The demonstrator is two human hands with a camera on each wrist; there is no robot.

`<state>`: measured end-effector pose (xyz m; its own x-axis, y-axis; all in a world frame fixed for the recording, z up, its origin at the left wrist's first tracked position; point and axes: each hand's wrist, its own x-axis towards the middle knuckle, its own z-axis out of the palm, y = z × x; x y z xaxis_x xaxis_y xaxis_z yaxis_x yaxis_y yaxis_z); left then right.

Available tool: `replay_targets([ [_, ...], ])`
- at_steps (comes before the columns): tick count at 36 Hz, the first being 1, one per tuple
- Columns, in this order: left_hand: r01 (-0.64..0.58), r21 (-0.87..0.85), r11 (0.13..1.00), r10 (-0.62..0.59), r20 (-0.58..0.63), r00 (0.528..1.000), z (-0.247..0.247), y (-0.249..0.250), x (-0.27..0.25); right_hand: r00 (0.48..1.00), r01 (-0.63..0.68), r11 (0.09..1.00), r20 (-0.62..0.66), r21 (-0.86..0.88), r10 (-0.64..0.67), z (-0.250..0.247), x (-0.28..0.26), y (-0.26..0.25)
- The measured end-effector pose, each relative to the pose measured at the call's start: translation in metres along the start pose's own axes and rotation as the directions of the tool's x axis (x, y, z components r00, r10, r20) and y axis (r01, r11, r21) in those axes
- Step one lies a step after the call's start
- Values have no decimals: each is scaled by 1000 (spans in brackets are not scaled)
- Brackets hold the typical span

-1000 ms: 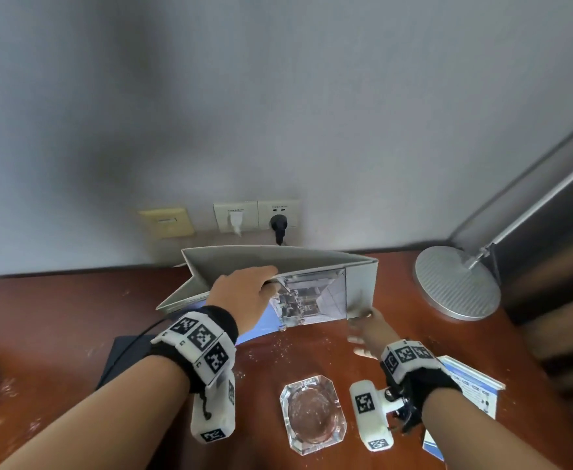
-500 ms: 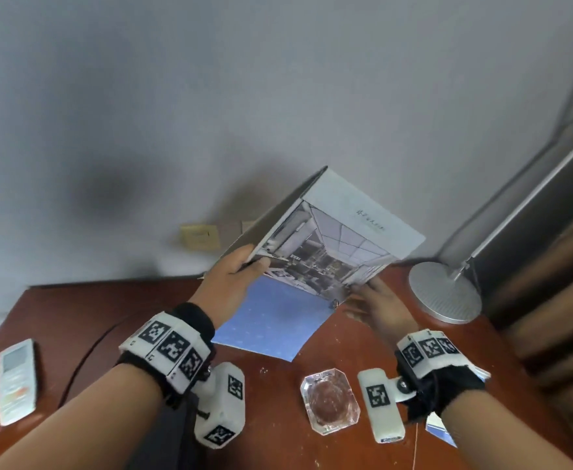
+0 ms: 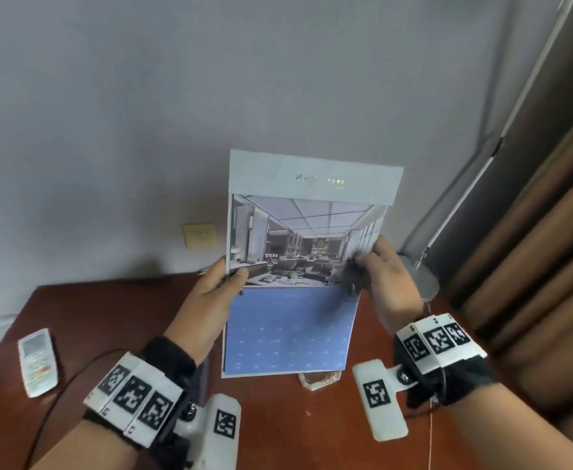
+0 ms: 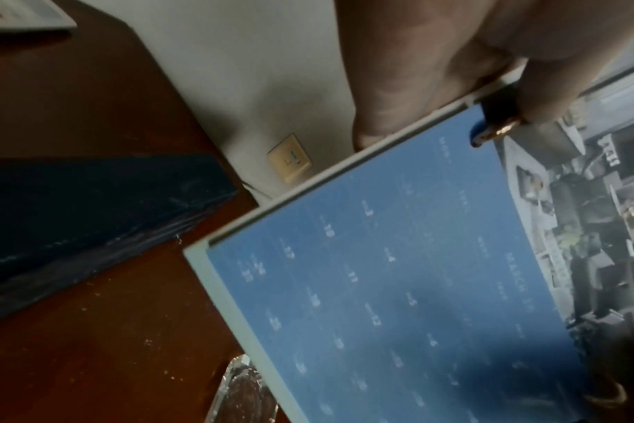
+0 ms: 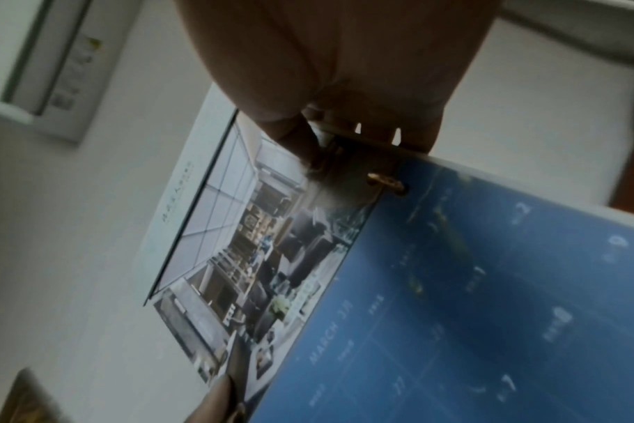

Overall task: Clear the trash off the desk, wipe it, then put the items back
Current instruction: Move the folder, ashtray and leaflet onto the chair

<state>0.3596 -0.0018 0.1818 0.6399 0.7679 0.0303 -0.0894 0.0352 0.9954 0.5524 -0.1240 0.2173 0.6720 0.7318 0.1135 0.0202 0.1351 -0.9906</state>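
Note:
A desk calendar (image 3: 298, 266) with an interior photo on its upper page and a blue date grid on its lower page hangs upright above the brown desk (image 3: 115, 320). My left hand (image 3: 220, 279) pinches its left edge at the ring binding, thumb in front. My right hand (image 3: 380, 269) pinches the right edge at the same height. In the left wrist view the blue page (image 4: 398, 286) and a brass ring (image 4: 503, 131) show below my fingers (image 4: 398, 94). The right wrist view shows my thumb on the calendar (image 5: 257, 257) near the other ring (image 5: 384, 180).
A white remote (image 3: 37, 361) lies at the desk's left. A glass ashtray (image 3: 319, 379) peeks out under the calendar. A lamp base (image 3: 420, 279) stands at the right by a brown curtain (image 3: 549, 266). A dark box (image 4: 91, 217) and black cable (image 3: 58, 395) lie left.
The calendar was folded on the desk a second ago; both hands have lifted it off and turned it upright, facing me. My head has tilted up.

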Motion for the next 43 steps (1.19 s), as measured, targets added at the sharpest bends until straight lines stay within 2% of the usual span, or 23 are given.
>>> replay_targets([
  [5,9,-4,1000,-9,-39,999,20,12,-63,999,17,1000,51,-10,-17,-9,-35,-18],
  [9,28,-51,998,-34,-118,992,42,11,-116,990,65,997,129,-32,-61,-21,-72,-26],
  [17,143,-83,986,-162,-310,937,58,-14,-232,960,72,992,278,-99,-42,-30,-151,-16],
  [22,199,17,980,-171,-445,879,42,-14,-299,924,45,993,384,-107,-1,2,-199,-15],
  [25,170,31,985,-128,-531,838,27,-8,-333,903,38,996,430,-86,3,26,-225,-15],
  [31,148,-49,988,-148,-593,792,-13,-3,-396,845,72,993,535,-93,-11,75,-278,-16],
  [34,173,-41,984,-161,-617,770,-39,-7,-431,833,81,991,553,-106,-9,101,-304,-13],
  [37,156,-58,986,-156,-645,748,-67,1,-472,805,136,978,593,-157,-17,138,-341,-10],
  [43,112,-101,989,-151,-717,681,-131,0,-570,723,134,977,691,-167,19,222,-429,-7],
])
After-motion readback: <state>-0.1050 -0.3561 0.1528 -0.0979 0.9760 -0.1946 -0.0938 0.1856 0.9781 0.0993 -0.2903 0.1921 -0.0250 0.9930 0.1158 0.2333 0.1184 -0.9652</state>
